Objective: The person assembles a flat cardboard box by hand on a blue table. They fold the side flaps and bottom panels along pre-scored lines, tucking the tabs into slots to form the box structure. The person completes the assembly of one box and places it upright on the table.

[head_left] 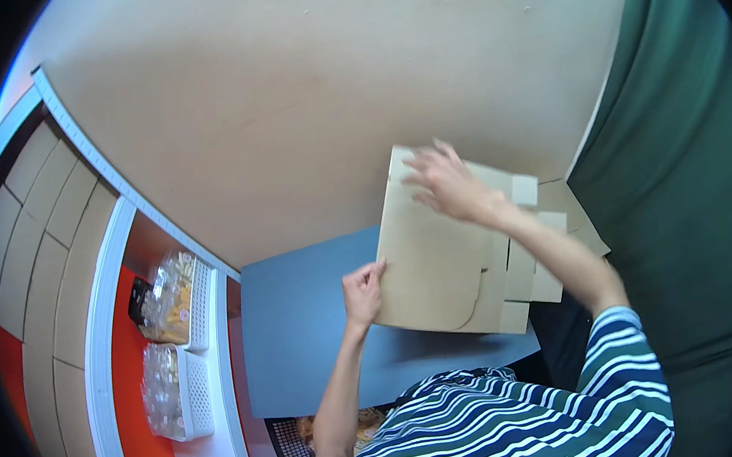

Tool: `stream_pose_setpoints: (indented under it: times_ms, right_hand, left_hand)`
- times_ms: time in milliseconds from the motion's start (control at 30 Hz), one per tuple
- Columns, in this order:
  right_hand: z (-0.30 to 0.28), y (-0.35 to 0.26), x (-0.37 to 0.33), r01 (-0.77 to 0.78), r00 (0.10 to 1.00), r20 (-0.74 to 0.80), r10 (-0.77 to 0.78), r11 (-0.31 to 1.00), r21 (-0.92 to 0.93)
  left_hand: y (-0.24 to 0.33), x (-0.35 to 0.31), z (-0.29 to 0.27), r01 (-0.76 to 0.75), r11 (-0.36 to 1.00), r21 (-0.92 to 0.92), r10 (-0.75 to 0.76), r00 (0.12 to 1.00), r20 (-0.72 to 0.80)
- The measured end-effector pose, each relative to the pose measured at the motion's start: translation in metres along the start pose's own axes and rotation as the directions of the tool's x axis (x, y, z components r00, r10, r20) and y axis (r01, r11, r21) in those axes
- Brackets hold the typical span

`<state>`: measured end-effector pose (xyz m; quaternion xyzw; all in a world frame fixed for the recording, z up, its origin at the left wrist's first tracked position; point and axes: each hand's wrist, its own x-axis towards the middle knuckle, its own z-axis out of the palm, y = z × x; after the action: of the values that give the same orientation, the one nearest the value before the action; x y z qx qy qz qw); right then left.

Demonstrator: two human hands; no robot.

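We see the flat cardboard box blank (438, 257) on the counter (306, 338), long axis near-to-far, left hand (363, 291) pinching its near-left edge, right hand (449, 185) apparently spread open on its far end.

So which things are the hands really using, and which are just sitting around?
In use:
- flat brown cardboard box blank, gripped by the left hand at its edge
- right hand pressing its top
- blue-grey board underneath

Just lying about:
- white plastic baskets of clear packets
- spare cardboard pieces
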<state>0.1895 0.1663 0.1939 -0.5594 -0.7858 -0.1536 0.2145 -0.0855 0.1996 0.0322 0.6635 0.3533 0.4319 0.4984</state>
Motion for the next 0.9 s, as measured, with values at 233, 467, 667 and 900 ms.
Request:
stream_pose_setpoints:
  times_ms: [233, 467, 667, 900]
  right_hand:
    - [0.112, -0.05, -0.181, -0.64, 0.73, 0.155, 0.666, 0.585, 0.498]
    - [0.167, -0.102, -0.267, -0.904, 0.213, 0.143, 0.966, 0.14, 0.404]
    - [0.132, -0.072, -0.227, -0.469, 0.085, 0.65, 0.755, -0.545, 0.695]
    - [0.086, -0.109, -0.128, -0.404, 0.747, 0.411, 0.522, -0.134, 0.905]
  left_hand:
    - [-0.095, -0.087, 0.008, 0.329, 0.944, 0.01, -0.325, 0.937, -0.126]
    - [-0.084, -0.108, 0.03, 0.192, 0.739, 0.646, -0.129, 0.981, -0.144]
    - [-0.063, -0.087, 0.027, 0.09, 0.557, 0.825, -0.153, 0.988, -0.004]
    - [-0.101, -0.085, -0.014, 0.353, 0.911, 0.212, -0.36, 0.933, -0.006]
